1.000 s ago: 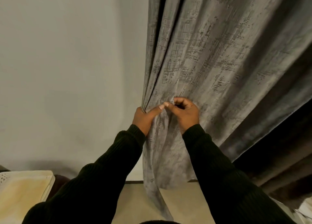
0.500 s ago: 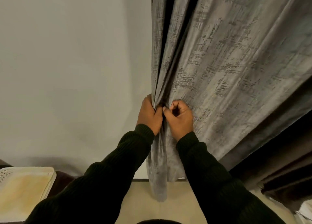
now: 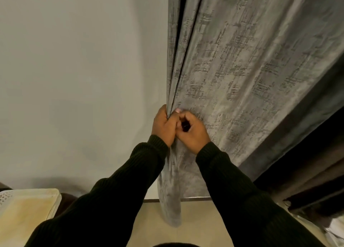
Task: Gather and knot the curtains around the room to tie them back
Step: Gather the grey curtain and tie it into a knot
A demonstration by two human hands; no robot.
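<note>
Curtain (image 3: 232, 75) of grey fabric with dark crosshatch pattern hangs against the wall (image 3: 74, 79), its left edge gathered into vertical folds. Left hand (image 3: 163, 127) grips the folded edge; right hand (image 3: 191, 131), touching it, pinches the fabric beside.

curtain (image 3: 242, 79) text: none legible; grey fabric carries only a dark crosshatch weave print, no letters or numbers
wall (image 3: 74, 79) text: none; plain surface, no signs
cream tray (image 3: 28, 209) at 8 o'clock: no label readable; perforated dots at its corner, possibly just a pattern, too blurred to tell
sleeves (image 3: 115, 200) text: no brand or tag visible
</note>
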